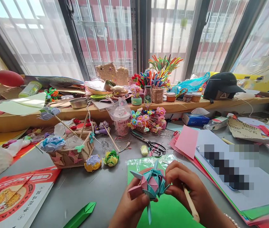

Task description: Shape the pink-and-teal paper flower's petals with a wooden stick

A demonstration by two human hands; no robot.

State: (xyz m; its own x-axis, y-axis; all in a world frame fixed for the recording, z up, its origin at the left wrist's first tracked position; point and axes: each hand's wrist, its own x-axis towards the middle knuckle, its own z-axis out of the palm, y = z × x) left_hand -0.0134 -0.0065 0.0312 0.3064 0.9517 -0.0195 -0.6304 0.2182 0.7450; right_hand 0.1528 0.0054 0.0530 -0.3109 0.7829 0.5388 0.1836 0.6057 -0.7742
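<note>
An origami flower (155, 182) of light blue and pink folded paper sits between my two hands, with pointed blue petals sticking out. My left hand (133, 202) is closed around its left side, thumb in front. My right hand (192, 183) has its thumb and fingertips at the flower's right petals, and a wooden stick (190, 204) is tucked in the same hand, slanting down. Below the hands lies green paper (169, 212), partly under a clear plastic sleeve (134, 163). A folded green paper piece (80, 216) rests to the left.
Scissors (155, 146) lie beyond the hands. A box (65, 158) with paper flowers stands left, near a yellow-green flower (111, 158) and a lidded cup (121, 122). Right are paper sheets (262, 177) with a blurred-out object on them. Craft supplies crowd the wooden ledge (110, 108).
</note>
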